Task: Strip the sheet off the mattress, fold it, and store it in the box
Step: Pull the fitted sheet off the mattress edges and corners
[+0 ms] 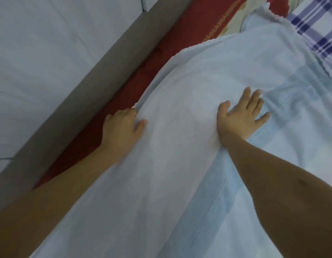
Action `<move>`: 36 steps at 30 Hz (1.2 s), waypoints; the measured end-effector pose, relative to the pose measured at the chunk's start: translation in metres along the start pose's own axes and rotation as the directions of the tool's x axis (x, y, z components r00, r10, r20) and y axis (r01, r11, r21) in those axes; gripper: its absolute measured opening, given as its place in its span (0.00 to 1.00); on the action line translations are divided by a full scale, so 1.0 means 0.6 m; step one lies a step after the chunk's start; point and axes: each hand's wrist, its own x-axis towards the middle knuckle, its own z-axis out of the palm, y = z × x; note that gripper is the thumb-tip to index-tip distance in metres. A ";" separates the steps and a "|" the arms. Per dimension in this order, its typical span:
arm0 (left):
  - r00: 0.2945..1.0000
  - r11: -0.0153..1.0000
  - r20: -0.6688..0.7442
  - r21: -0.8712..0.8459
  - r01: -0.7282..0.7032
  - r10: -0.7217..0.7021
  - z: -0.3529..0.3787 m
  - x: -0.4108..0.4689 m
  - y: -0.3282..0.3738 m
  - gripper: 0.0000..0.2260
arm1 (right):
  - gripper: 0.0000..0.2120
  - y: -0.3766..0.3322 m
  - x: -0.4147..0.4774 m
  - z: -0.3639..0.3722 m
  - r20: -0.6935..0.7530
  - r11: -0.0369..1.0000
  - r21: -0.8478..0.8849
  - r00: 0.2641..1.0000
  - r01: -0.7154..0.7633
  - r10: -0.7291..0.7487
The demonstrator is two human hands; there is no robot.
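Sheet (180, 146) on mattress (180, 28), wall (49, 53) left

The sheet (180, 164) is pale blue with faint darker blue check bands. The mattress (189, 34) is deep red with a gold scroll border (223, 21). The cloth (314, 25) at its far corner is white with navy plaid.
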 end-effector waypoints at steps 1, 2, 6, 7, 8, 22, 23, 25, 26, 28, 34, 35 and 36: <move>0.999 0.998 -0.025 0.064 -0.020 0.021 0.006 -0.016 -0.006 0.13 | 0.34 0.000 -0.001 -0.001 -0.011 1.000 -0.004 1.000 0.003 -0.003; 0.998 0.993 -0.052 0.116 -0.035 0.041 0.011 -0.027 -0.012 0.13 | 0.34 0.000 -0.002 0.000 -0.020 1.000 -0.008 1.000 0.004 -0.004; 0.981 0.991 -0.184 0.133 -0.031 0.056 0.020 -0.021 -0.034 0.15 | 0.34 -0.001 0.002 -0.001 -0.016 1.000 -0.011 1.000 0.006 -0.006; 0.976 0.993 -0.214 0.116 -0.011 0.036 0.023 -0.021 -0.037 0.16 | 0.34 0.001 0.002 -0.002 -0.016 1.000 -0.010 1.000 0.008 -0.009; 0.971 0.994 -0.237 0.105 0.021 0.005 0.028 -0.020 -0.039 0.17 | 0.34 0.000 0.004 -0.001 -0.015 1.000 -0.013 1.000 0.015 -0.015; 0.968 0.978 -0.248 0.186 0.095 -0.047 0.056 -0.012 -0.041 0.11 | 0.26 -0.009 0.007 0.000 -0.189 0.989 -0.112 0.975 0.096 -0.116; 0.965 0.979 -0.259 0.187 0.086 -0.035 0.055 -0.009 -0.044 0.11 | 0.23 -0.023 0.017 -0.012 -0.203 0.987 -0.091 0.967 0.135 -0.151; 0.965 0.981 -0.261 0.183 0.071 -0.021 0.057 -0.009 -0.045 0.11 | 0.20 -0.062 0.044 -0.040 -0.178 0.958 0.014 0.944 0.286 -0.279; 0.964 0.981 -0.264 0.182 0.067 -0.017 0.059 -0.007 -0.046 0.11 | 0.19 -0.090 0.058 -0.052 -0.144 0.915 0.036 0.908 0.401 -0.393; 0.963 0.980 -0.270 0.184 0.072 -0.020 0.060 -0.008 -0.047 0.11 | 0.19 -0.155 0.090 -0.068 -0.027 0.772 -0.014 0.772 0.636 -0.636; 0.966 0.985 -0.257 0.159 0.070 -0.028 0.059 -0.007 -0.047 0.12 | 0.15 -0.275 0.123 -0.058 0.544 0.518 -0.170 0.518 0.838 -0.660; 0.967 0.985 -0.254 0.156 0.070 -0.028 0.058 -0.006 -0.045 0.12 | 0.14 -0.282 0.122 -0.062 0.577 0.477 -0.233 0.516 0.847 -0.634; 0.967 0.985 -0.253 0.159 0.068 -0.026 0.058 -0.006 -0.045 0.12 | 0.14 -0.288 0.120 -0.066 0.591 0.449 -0.285 0.524 0.847 -0.614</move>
